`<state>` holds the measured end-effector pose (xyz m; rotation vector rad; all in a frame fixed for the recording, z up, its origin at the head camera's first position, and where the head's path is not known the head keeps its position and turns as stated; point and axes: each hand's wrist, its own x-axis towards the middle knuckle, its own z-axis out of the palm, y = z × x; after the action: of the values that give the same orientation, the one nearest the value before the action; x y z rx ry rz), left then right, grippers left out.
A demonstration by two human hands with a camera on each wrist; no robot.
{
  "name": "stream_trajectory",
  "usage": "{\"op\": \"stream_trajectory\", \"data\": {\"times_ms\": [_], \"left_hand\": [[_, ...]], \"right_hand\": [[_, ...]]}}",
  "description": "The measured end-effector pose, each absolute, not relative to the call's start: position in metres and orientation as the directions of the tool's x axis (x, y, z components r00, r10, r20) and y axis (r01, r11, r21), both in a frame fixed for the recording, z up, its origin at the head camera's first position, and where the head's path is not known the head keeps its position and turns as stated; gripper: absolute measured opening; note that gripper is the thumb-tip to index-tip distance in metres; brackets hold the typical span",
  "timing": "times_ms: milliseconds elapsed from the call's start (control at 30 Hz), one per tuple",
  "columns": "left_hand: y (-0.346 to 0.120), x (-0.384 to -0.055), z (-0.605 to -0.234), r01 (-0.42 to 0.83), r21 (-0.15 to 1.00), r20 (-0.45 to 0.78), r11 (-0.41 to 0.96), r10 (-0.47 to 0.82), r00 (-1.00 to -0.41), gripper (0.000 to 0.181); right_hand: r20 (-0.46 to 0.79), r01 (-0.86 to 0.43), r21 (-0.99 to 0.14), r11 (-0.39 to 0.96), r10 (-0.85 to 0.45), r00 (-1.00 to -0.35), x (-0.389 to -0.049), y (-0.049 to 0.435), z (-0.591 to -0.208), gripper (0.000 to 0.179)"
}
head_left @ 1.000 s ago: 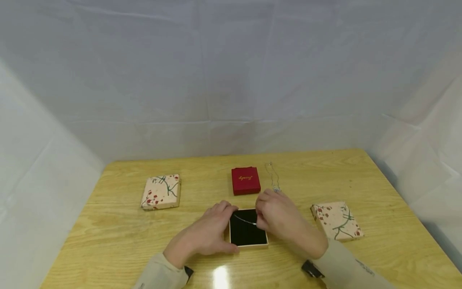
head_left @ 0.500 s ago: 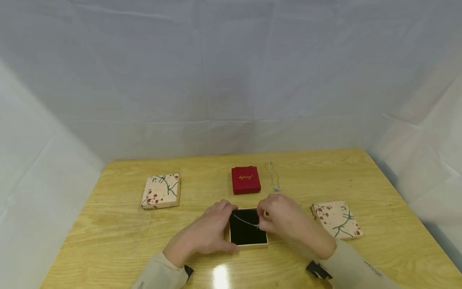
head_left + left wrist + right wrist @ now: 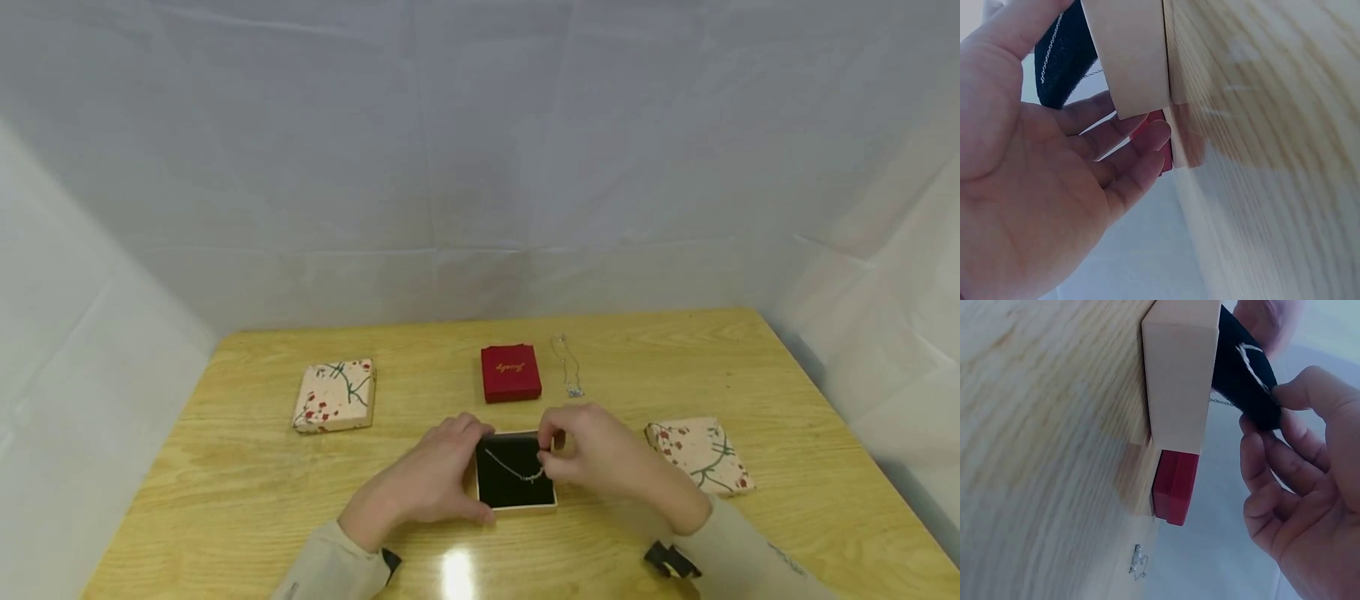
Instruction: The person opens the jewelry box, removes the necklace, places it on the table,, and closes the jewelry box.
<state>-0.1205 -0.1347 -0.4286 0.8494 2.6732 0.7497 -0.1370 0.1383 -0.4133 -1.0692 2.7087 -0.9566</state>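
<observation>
The right grip (image 3: 596,450) pinched the black pad (image 3: 510,493) at three o'clock of the jewelry box (image 3: 519,510), and the left grip (image 3: 431,479) lay spread at nine.

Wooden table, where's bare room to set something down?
The table is bare between the left flowered square and the red box, and right of the loose necklace, beyond the right flowered square. The middle is crowded: left hand and right hand flank the open box.
</observation>
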Motion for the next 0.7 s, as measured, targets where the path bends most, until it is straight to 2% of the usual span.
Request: {"op": "stream_trajectory", "data": {"times_ms": [333, 700], "left_hand": [[-0.1351, -0.1213, -0.4283, 0.477, 0.532, -0.063, 0.7, 0.594, -0.802, 0.105], [-0.1337, -0.1216, -0.4307, 0.49, 0.541, -0.035, 0.683, 0.601, -0.799, 0.097]], "right_hand": [[0.068, -0.483, -0.707, 0.516, -0.63, -0.774, -0.1393, 0.1415, -0.414, 0.021], [0.118, -0.445, -0.773, 0.452, -0.587, -0.801, -0.1406, 0.1439, -0.4088, 0.02]]}}
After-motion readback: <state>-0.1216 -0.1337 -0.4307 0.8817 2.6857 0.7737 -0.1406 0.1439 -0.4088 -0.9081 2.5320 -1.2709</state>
